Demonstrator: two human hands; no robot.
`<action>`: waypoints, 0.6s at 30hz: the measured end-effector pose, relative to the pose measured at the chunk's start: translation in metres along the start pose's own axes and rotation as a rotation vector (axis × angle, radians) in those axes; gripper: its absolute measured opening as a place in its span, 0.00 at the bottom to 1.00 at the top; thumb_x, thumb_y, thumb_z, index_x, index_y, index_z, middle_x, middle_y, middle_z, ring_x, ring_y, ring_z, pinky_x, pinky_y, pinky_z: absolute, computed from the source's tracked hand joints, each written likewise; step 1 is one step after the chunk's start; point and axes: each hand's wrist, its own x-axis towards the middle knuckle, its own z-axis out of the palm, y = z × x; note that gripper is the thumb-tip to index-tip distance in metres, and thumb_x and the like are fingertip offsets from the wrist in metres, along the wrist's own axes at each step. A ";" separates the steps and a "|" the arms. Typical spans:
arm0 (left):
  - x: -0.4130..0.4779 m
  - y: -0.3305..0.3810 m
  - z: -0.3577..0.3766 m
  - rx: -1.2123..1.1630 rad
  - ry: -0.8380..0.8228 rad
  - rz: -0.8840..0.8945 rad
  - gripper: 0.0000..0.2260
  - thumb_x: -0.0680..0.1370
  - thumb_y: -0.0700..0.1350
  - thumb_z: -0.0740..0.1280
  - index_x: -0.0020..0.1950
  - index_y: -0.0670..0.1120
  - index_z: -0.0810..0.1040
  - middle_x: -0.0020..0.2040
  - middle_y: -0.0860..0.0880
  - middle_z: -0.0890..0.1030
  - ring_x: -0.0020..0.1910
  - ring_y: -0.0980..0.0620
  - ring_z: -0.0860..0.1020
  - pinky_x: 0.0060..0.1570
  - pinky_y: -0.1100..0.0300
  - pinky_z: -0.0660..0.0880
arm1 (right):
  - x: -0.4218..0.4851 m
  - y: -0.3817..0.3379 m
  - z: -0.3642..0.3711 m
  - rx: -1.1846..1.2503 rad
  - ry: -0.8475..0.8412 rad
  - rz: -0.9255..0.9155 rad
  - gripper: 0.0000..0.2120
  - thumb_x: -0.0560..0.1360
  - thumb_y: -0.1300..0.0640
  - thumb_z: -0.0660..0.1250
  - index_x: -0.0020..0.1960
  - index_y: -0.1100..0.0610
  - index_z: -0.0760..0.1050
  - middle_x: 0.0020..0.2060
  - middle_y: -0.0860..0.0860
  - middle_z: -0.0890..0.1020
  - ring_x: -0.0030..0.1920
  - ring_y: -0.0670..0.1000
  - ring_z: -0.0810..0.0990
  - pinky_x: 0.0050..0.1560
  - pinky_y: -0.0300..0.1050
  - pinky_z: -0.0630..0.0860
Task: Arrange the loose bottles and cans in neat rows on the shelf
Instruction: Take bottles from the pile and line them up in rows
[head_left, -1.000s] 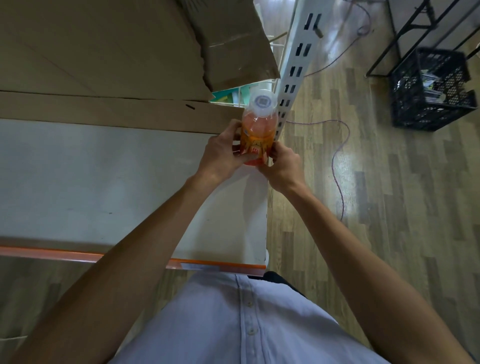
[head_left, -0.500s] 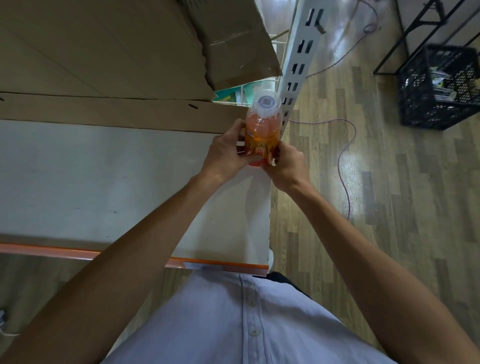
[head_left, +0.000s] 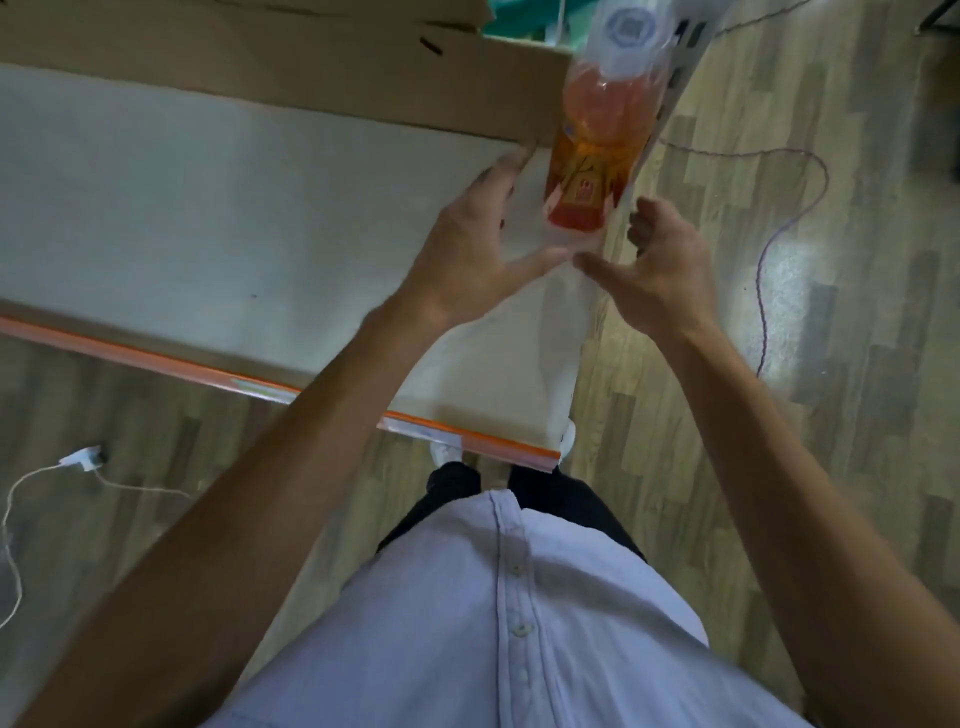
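Note:
An orange drink bottle (head_left: 597, 145) with a white cap stands upright at the back right corner of the white shelf (head_left: 208, 218), beside the cardboard. My left hand (head_left: 483, 249) hovers just left of the bottle with fingers spread, not touching it. My right hand (head_left: 660, 265) is just right of and in front of the bottle, fingers loosely curled, holding nothing. Both thumbs nearly meet in front of the bottle's base.
A flat cardboard sheet (head_left: 311, 67) lies along the shelf's back. The shelf's orange front edge (head_left: 260, 384) runs across. A white slotted upright (head_left: 680, 57) stands behind the bottle. A purple cable (head_left: 779, 228) and a white charger cable (head_left: 78, 462) lie on the wooden floor.
Both hands have let go of the bottle and drawn back a little; it now stands alone on the shelf. The camera has moved closer and tilted down.

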 end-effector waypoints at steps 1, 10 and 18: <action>-0.016 -0.004 -0.002 0.021 0.013 0.011 0.38 0.74 0.52 0.73 0.80 0.49 0.58 0.77 0.49 0.65 0.74 0.51 0.67 0.69 0.53 0.70 | -0.012 0.002 0.000 -0.010 -0.022 -0.003 0.33 0.71 0.50 0.78 0.72 0.55 0.69 0.60 0.42 0.76 0.55 0.42 0.74 0.53 0.34 0.73; -0.125 -0.045 -0.012 0.089 0.069 -0.090 0.34 0.77 0.47 0.71 0.79 0.54 0.59 0.76 0.55 0.67 0.73 0.59 0.66 0.71 0.58 0.67 | -0.090 -0.017 0.031 -0.250 -0.230 -0.166 0.38 0.73 0.46 0.75 0.77 0.49 0.61 0.72 0.47 0.72 0.71 0.48 0.70 0.61 0.39 0.66; -0.224 -0.086 -0.049 0.028 0.204 -0.154 0.33 0.77 0.44 0.70 0.79 0.55 0.61 0.74 0.56 0.69 0.73 0.58 0.66 0.69 0.59 0.68 | -0.147 -0.053 0.101 -0.372 -0.357 -0.326 0.37 0.72 0.44 0.75 0.76 0.50 0.63 0.72 0.48 0.73 0.70 0.51 0.71 0.59 0.39 0.65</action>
